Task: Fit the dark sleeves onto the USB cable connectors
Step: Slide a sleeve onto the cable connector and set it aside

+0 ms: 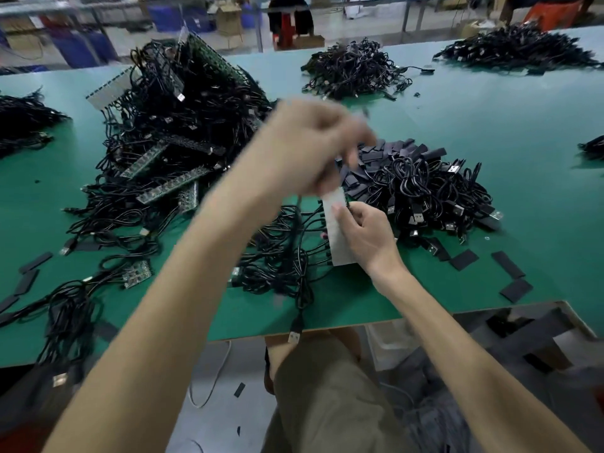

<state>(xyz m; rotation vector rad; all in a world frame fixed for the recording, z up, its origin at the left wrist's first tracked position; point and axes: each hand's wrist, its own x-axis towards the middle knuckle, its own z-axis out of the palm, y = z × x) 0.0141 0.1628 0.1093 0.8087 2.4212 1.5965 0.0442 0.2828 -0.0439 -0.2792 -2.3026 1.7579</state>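
Note:
My left hand [307,148] is raised over the table's middle and blurred by motion, its fingers curled. A black USB cable [299,256] runs down from under it, and the cable's plug [294,336] hangs past the table's front edge. My right hand [362,237] pinches a pale board strip [338,230] that has several black cables attached along its left side. Flat dark sleeves [382,152] lie heaped just beyond my hands. Other loose sleeves [464,259] lie on the mat to the right.
A tall heap of cables and green board strips [183,125] fills the left. A pile of USB cables [434,194] sits right of my hands. More cable piles [353,70] lie at the back of the green table [523,142]. Below the edge is my lap.

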